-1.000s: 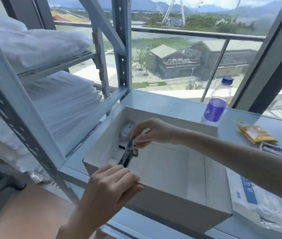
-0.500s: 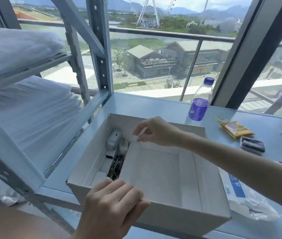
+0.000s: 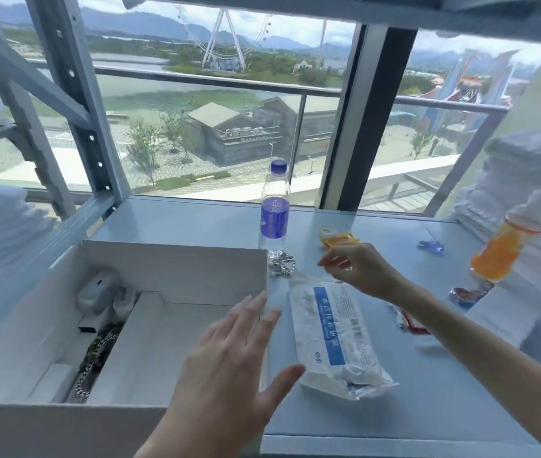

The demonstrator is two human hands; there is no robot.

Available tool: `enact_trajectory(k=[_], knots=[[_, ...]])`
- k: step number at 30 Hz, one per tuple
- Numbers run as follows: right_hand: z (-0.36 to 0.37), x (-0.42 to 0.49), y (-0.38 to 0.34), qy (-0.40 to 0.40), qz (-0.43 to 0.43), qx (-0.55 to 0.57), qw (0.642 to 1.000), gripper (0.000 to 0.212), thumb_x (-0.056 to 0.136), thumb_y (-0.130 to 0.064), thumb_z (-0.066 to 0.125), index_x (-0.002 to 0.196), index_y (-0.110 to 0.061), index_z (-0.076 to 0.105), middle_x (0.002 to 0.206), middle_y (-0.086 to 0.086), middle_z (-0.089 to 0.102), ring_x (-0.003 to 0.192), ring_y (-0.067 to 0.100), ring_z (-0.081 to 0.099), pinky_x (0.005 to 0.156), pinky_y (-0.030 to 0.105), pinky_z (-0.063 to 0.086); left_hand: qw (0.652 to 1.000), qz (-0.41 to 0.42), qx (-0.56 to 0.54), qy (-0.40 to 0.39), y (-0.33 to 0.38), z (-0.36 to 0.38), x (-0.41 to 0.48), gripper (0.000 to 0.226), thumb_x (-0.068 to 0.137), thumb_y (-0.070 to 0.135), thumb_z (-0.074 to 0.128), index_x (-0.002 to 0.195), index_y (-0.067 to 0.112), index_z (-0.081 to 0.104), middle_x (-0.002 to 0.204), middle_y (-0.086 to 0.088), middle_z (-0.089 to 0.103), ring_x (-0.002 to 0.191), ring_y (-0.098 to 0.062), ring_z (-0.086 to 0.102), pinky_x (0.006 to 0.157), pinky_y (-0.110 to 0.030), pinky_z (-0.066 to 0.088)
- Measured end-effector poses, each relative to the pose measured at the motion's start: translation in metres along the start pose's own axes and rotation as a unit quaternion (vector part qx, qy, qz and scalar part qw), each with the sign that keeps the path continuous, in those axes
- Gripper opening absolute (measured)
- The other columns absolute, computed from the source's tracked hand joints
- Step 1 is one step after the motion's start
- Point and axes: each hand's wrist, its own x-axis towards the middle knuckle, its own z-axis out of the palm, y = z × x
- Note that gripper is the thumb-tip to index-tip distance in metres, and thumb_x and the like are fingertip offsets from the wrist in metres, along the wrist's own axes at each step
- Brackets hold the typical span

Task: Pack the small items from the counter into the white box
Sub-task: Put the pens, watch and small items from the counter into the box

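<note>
A: Box, loc.?
B: White box (image 3: 170, 269), lower left of frame, open top, on pale blue counter (image 3: 427, 375). Narrow slot along its left side holds 1 white case (image 3: 95, 292) and, nearer the camera, 1 link chain (image 3: 97, 355).

A: Hands?
B: Left hand (image 3: 229, 355), lower centre, fingers straight and spread, holds nothing, over box's right wall. Contact w/ wall: can't tell. Right hand (image 3: 358, 269), centre right, fingers curled, thumb and forefinger close together above top end of mask packet (image 3: 338, 335). Whether it pinches the packet's clear edge: can't tell.

A: Items outside the box?
B: Mask packet, white w/ blue stripe, flat on counter just right of box. Silver chain (image 3: 282, 264), bunched at box's far right corner, at foot of water bottle (image 3: 274, 209), upright, purple label and cap. Yellow sachet (image 3: 338, 239) behind right hand. Blue clip (image 3: 431, 246), further right. Red sachet (image 3: 409, 320) beside right forearm. Orange bottle (image 3: 500, 256), right edge, blurred. Round tin (image 3: 462, 295) below it.
</note>
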Motion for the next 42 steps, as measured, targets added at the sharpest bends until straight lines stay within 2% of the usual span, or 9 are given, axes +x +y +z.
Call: enact_trajectory(k=[3, 7, 10, 13, 23, 26, 32, 39, 42], knots=[[0.022, 0.010, 0.037, -0.027, 0.024, -0.015, 0.999, 0.014, 0.084, -0.004, 0.063, 0.097, -0.004, 0.070, 0.094, 0.008, 0.070, 0.077, 0.011, 0.063, 0.077, 0.020, 0.054, 0.999, 0.009, 0.028, -0.043, 0.022, 0.012, 0.009, 0.069, 0.079, 0.069, 0.030, 0.117, 0.023, 0.064, 0.125, 0.003, 0.061, 0.116, -0.015, 0.057, 0.084, -0.027, 0.043], [0.057, 0.040, 0.057, -0.069, 0.021, -0.025, 0.997, 0.016, 0.088, -0.012, 0.060, 0.098, -0.005, 0.071, 0.098, 0.009, 0.070, 0.080, 0.018, 0.063, 0.079, 0.031, 0.052, 0.997, -0.001, 0.047, -0.068, 0.023, 0.018, 0.009, 0.064, 0.074, 0.064, 0.035, 0.105, 0.021, 0.072, 0.127, 0.000, 0.060, 0.121, -0.018, 0.053, 0.086, -0.037, 0.052], [0.080, 0.066, 0.055, -0.100, 0.039, -0.041, 0.993, 0.023, 0.089, -0.023, 0.060, 0.107, -0.012, 0.068, 0.109, 0.007, 0.066, 0.093, 0.023, 0.062, 0.083, 0.036, 0.050, 0.998, -0.001, 0.027, -0.061, 0.022, 0.020, 0.007, 0.060, 0.083, 0.063, 0.030, 0.103, 0.024, 0.071, 0.128, 0.002, 0.059, 0.125, -0.016, 0.049, 0.098, -0.031, 0.042], [0.098, 0.085, 0.053, -0.142, 0.070, -0.077, 0.984, 0.031, 0.086, -0.032, 0.060, 0.115, -0.023, 0.064, 0.116, 0.004, 0.060, 0.104, 0.026, 0.057, 0.087, 0.039, 0.048, 0.998, -0.002, 0.013, -0.063, 0.022, 0.018, 0.008, 0.056, 0.084, 0.063, 0.031, 0.101, 0.028, 0.071, 0.127, 0.008, 0.059, 0.126, -0.013, 0.047, 0.092, -0.030, 0.049], [0.100, 0.076, 0.065, -0.154, 0.029, -0.194, 0.968, 0.016, 0.078, -0.007, 0.054, 0.087, -0.012, 0.066, 0.093, 0.010, 0.065, 0.083, 0.030, 0.061, 0.063, 0.029, 0.042, 0.999, -0.012, 0.012, -0.051, 0.026, 0.014, 0.006, 0.046, 0.076, 0.059, 0.039, 0.098, 0.034, 0.070, 0.121, 0.017, 0.060, 0.126, -0.008, 0.047, 0.081, -0.021, 0.050], [0.088, 0.067, 0.071, -0.175, 0.030, -0.167, 0.970, 0.011, 0.076, -0.010, 0.060, 0.084, -0.009, 0.067, 0.088, 0.008, 0.066, 0.079, 0.026, 0.062, 0.064, 0.029, 0.047, 0.999, -0.008, 0.012, -0.041, 0.027, 0.014, 0.006, 0.044, 0.076, 0.058, 0.039, 0.095, 0.034, 0.071, 0.118, 0.017, 0.062, 0.124, -0.008, 0.049, 0.077, -0.021, 0.051], [0.032, 0.066, 0.056, -0.154, 0.037, -0.011, 0.987, 0.012, 0.072, -0.008, 0.073, 0.077, -0.013, 0.063, 0.066, -0.006, 0.057, 0.060, 0.008, 0.052, 0.054, 0.012, 0.038, 1.000, 0.010, -0.028, -0.006, 0.024, 0.015, 0.004, 0.042, 0.079, 0.055, 0.042, 0.097, 0.030, 0.070, 0.116, 0.015, 0.063, 0.125, -0.009, 0.048, 0.073, -0.023, 0.054], [-0.050, 0.088, -0.026, -0.062, -0.059, 0.037, 0.996, 0.023, 0.070, -0.001, 0.070, 0.070, -0.020, 0.059, 0.067, -0.003, 0.060, 0.055, -0.003, 0.051, 0.057, 0.012, 0.043, 0.997, -0.002, -0.070, 0.031, 0.008, 0.004, -0.003, 0.056, 0.092, 0.059, 0.023, 0.101, 0.030, 0.069, 0.114, 0.020, 0.062, 0.118, 0.000, 0.052, 0.068, -0.017, 0.051], [-0.068, 0.095, -0.064, -0.035, -0.089, 0.068, 0.993, 0.018, 0.071, 0.003, 0.068, 0.073, -0.013, 0.062, 0.069, 0.000, 0.063, 0.057, -0.005, 0.054, 0.059, 0.012, 0.046, 0.996, 0.002, -0.074, 0.040, -0.013, -0.005, -0.012, 0.053, 0.093, 0.057, 0.025, 0.104, 0.029, 0.069, 0.114, 0.021, 0.062, 0.118, 0.001, 0.052, 0.072, -0.017, 0.050]])
